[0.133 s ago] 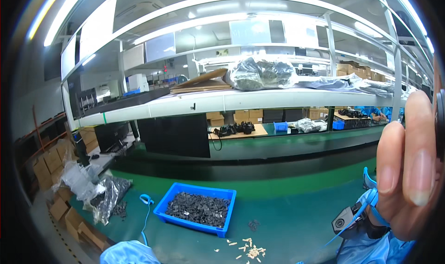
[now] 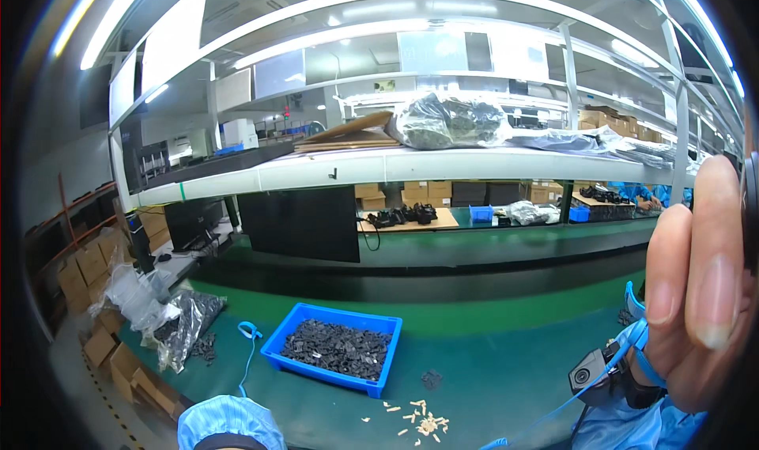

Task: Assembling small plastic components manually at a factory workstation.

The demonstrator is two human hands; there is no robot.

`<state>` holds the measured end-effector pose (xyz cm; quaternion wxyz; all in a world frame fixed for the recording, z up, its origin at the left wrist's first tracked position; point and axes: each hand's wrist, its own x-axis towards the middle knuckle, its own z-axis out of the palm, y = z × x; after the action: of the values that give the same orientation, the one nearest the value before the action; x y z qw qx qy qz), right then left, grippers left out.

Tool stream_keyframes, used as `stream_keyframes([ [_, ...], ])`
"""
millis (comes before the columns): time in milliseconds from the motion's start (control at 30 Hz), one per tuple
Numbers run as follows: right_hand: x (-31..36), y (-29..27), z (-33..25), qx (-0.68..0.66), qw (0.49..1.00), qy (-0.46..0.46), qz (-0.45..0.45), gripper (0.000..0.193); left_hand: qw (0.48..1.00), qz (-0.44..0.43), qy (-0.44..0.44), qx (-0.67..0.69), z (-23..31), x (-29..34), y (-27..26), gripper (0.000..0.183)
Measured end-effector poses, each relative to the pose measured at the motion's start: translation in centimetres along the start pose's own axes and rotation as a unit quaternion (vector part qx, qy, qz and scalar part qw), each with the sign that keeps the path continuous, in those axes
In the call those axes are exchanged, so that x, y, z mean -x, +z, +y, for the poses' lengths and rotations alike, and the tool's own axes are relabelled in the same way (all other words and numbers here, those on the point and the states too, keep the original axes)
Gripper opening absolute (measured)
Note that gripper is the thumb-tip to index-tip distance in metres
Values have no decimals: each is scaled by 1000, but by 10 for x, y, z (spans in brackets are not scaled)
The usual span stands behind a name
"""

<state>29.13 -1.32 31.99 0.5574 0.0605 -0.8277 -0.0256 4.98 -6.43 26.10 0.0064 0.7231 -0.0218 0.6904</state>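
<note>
My right hand is raised close at the right edge. Two of its fingers show, bent with the nails toward me. The rest of the hand is cut off, beside a dark edge, and whatever it grips is hidden. Around its wrist sit a small black camera and a blue wrist strap with a cord. Of my left arm only the blue sleeve shows at the lower edge, with a dark band below it; the left hand is out of view. Ahead lies a blue tray full of small black parts.
Small cream-coloured pieces and a few black parts lie on the green table. At the left are a clear bag of black parts, a blue cord loop and cartons. A shelf spans the back.
The left sleeve has come further up into view, showing a dark band. The scene has shifted slightly; the right hand keeps its pose.
</note>
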Motion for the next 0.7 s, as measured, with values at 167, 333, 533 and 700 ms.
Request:
stream_keyframes([
  [167, 4, -2, -6, 35, 999, 18, -8, 75, 999, 17, -24, 39, -14, 11, 7, 16],
  [333, -3, -1, 5, 78, 992, 96, -13, 74, 988, 31, -100, 111, -28, 25, 34, 17],
  [533, 7, -8, 6, 104, 987, 121, 3, 72, 979, 22, -143, 142, -38, 28, 44, 19],
  [700, 13, -15, 3, 98, 989, 109, 7, 71, 978, 28, -159, 131, -32, 25, 48, 20],
])
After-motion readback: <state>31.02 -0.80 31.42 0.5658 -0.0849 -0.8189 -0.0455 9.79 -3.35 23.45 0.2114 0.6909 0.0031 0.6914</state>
